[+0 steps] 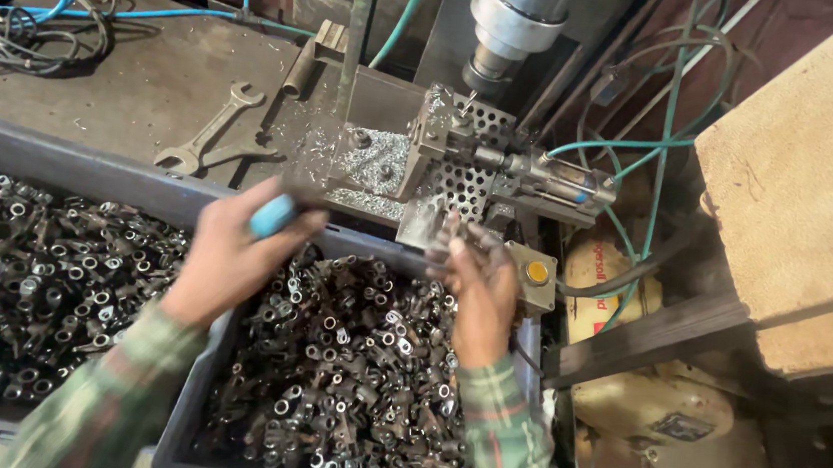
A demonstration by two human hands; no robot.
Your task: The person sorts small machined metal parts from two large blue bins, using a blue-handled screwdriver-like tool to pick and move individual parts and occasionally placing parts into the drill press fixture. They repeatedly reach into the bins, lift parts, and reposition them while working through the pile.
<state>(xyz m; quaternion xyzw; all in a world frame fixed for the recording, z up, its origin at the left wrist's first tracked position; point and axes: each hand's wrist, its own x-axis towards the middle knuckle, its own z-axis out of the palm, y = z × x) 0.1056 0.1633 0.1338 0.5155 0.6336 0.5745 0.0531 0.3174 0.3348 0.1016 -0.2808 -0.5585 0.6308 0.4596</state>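
I'm seeing the left hand [234, 253] closing around a blue-handled tool [272, 215], its tip blurred. Right hand [480, 290] is hovering by the perforated steel jig [463, 163], fingers curled; can't tell if gripping anything. Grey bins [182, 414] of dark greasy metal fittings [350, 359] are sitting below. Spanner [213, 126] and shiny swarf [378, 160] are lying behind.

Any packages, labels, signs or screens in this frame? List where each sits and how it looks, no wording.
Cream rounded container: right of the parts bin, behind the yellow-button box; pale yellow with red print, partly hidden by hoses.
Small dark label plate: on the cream rounded machine housing, lower right; rectangular, dark with a pale border.
No screens or signs visible.
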